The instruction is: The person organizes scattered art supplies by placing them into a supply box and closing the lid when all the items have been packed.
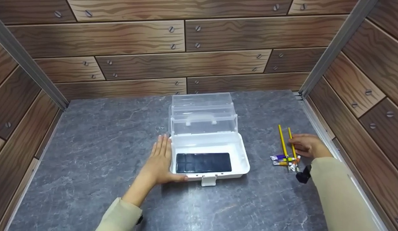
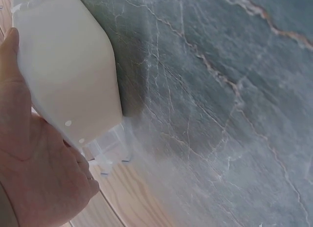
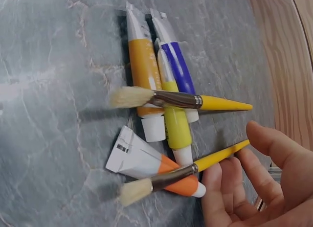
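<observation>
A white plastic box (image 1: 244, 154) stands with its clear lid (image 1: 202, 110) raised at the back. Inside it lies a flat black rectangular thing (image 1: 203, 162). My left hand (image 1: 159, 163) rests against the box's left side, fingers straight, thumb along the front edge. At the right, my right hand (image 1: 307, 146) has thumb and fingers round the handle end of a yellow-handled paintbrush (image 3: 215, 158). This brush crosses an orange paint tube (image 3: 173, 180). A second paintbrush (image 3: 220, 103) lies across ochre (image 3: 143, 65), yellow (image 3: 176, 124) and purple (image 3: 178, 65) paint tubes.
The box's white latch (image 1: 209, 180) hangs down at the front. Grey marbled tabletop (image 1: 106, 138) surrounds everything. Wood-patterned walls (image 1: 138, 38) close off the back and both sides; the right wall's metal rail (image 1: 317, 118) runs close to my right hand.
</observation>
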The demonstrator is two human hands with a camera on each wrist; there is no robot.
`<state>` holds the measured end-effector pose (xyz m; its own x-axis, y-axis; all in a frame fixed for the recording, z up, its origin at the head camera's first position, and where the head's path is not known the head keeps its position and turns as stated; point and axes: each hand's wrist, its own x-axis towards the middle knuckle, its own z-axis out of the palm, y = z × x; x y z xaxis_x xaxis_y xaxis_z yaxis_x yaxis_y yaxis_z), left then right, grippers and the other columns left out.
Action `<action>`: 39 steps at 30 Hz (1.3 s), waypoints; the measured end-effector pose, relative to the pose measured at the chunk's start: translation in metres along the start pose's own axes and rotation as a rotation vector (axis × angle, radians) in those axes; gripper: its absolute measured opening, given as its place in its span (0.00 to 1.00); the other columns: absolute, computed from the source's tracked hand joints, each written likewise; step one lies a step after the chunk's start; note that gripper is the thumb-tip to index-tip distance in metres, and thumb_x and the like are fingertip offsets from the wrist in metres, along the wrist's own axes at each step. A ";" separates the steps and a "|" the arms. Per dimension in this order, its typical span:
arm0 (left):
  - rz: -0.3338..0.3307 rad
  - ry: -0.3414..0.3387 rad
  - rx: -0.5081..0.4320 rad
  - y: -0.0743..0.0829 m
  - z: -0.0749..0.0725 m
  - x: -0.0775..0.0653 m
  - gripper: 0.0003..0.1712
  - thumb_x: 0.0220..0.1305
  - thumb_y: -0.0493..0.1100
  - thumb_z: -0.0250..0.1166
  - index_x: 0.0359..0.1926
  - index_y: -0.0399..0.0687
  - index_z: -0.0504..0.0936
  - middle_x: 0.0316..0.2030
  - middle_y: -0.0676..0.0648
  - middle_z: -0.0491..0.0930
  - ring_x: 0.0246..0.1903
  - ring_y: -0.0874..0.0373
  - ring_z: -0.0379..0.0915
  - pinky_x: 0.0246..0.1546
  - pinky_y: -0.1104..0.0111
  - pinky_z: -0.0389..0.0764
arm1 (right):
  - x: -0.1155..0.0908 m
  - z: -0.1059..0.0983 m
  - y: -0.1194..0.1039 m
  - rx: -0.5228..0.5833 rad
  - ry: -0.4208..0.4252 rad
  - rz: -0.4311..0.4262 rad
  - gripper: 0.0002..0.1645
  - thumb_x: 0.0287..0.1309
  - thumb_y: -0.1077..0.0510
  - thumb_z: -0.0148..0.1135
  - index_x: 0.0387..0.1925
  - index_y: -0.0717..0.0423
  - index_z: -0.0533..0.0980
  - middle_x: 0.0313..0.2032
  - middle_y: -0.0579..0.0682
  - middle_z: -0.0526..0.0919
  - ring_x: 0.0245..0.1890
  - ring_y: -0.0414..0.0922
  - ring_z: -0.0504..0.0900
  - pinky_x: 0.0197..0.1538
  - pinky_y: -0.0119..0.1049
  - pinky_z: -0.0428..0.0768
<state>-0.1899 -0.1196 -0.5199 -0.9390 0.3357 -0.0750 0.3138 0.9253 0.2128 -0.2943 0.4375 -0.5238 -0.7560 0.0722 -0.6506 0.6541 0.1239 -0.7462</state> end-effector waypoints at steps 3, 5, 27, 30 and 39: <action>-0.007 -0.006 0.004 0.001 0.000 0.000 0.90 0.31 0.92 0.56 0.77 0.33 0.35 0.77 0.35 0.23 0.77 0.38 0.23 0.77 0.52 0.37 | -0.001 0.003 -0.001 -0.041 0.042 -0.014 0.16 0.59 0.63 0.69 0.45 0.46 0.74 0.25 0.33 0.84 0.32 0.33 0.83 0.41 0.32 0.85; -0.011 -0.009 0.004 0.001 0.000 0.000 0.90 0.31 0.93 0.55 0.77 0.33 0.34 0.76 0.36 0.22 0.77 0.39 0.21 0.77 0.53 0.36 | -0.001 0.005 -0.001 -0.063 0.072 -0.028 0.19 0.58 0.64 0.70 0.48 0.50 0.73 0.25 0.34 0.84 0.31 0.34 0.83 0.40 0.33 0.85; -0.002 -0.022 0.000 0.000 0.002 0.003 0.91 0.30 0.94 0.54 0.77 0.33 0.33 0.77 0.34 0.24 0.77 0.39 0.22 0.77 0.53 0.36 | -0.005 0.010 0.001 -0.120 0.161 -0.153 0.30 0.56 0.68 0.68 0.60 0.63 0.70 0.32 0.42 0.84 0.33 0.37 0.83 0.42 0.36 0.87; -0.001 -0.024 -0.004 0.000 0.002 0.003 0.91 0.30 0.94 0.54 0.77 0.33 0.33 0.77 0.34 0.24 0.77 0.39 0.22 0.77 0.52 0.37 | -0.010 0.012 -0.005 -0.101 0.125 -0.183 0.32 0.57 0.68 0.66 0.63 0.64 0.67 0.33 0.41 0.84 0.35 0.37 0.84 0.45 0.36 0.87; -0.004 -0.007 0.009 0.000 0.002 0.002 0.91 0.30 0.94 0.54 0.77 0.32 0.36 0.77 0.33 0.26 0.77 0.37 0.25 0.77 0.52 0.38 | -0.026 0.034 -0.039 -0.020 -0.001 -0.233 0.28 0.58 0.67 0.65 0.59 0.55 0.69 0.31 0.37 0.85 0.35 0.34 0.84 0.46 0.33 0.86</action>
<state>-0.1913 -0.1188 -0.5217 -0.9392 0.3332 -0.0824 0.3114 0.9281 0.2040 -0.2992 0.3973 -0.4822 -0.8866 0.0383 -0.4610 0.4610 0.1570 -0.8734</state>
